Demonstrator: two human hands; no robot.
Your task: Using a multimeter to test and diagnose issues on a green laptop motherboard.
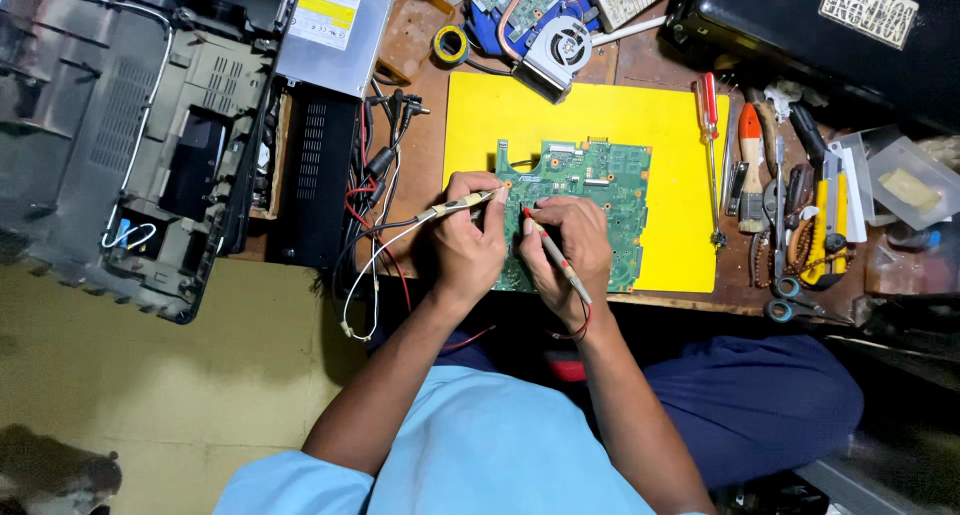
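Observation:
A green circuit board (pixel 600 180) lies on a yellow mat (pixel 600 115) on the wooden bench. My left hand (pixel 468 245) grips a pale test probe (pixel 462 204) with a white lead, its tip pointing right onto the board's left edge. My right hand (pixel 568 240) holds a red-tipped test probe (pixel 553 253) like a pen, its tip touching the board just right of the other probe. Both hands rest over the board's lower left part and hide it.
An opened laptop base (pixel 130 135) and a silver optical drive (pixel 335 25) lie at the left. A cooling fan (pixel 560 50) sits behind the mat. Screwdrivers (pixel 710 125), cutters and scissors (pixel 800 300) crowd the right side. A black case (pixel 820 25) stands at the back right.

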